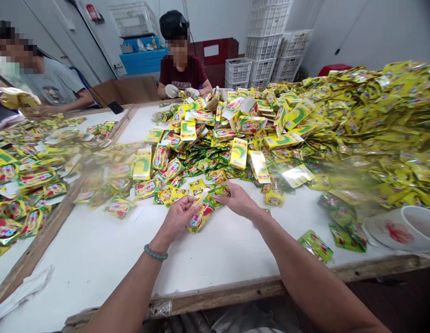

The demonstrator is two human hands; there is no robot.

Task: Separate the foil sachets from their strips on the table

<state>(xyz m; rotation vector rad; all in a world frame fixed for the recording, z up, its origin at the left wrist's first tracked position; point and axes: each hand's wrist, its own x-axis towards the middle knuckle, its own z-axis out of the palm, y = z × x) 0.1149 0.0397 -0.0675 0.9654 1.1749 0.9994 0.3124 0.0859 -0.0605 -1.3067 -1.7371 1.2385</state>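
Observation:
My left hand (pixel 178 216) is closed on a small stack of yellow and green packets (pixel 202 215), held just above the white table (pixel 107 249). A green bead bracelet (pixel 155 253) sits on that wrist. My right hand (pixel 237 200) reaches over the near edge of the pile, its fingers pinched on a green packet (pixel 220 189) that lies among loose ones. A huge heap of the same yellow packets (pixel 357 120) fills the table's right and far side.
A person in a dark red shirt (pixel 182 74) with white gloves sits at the far end. Another person in grey (pixel 51 85) sits at the left, by a second table covered in packets (pixel 27 175). A white bowl (pixel 414 226) stands at the right edge. White crates (pixel 266 41) are stacked behind.

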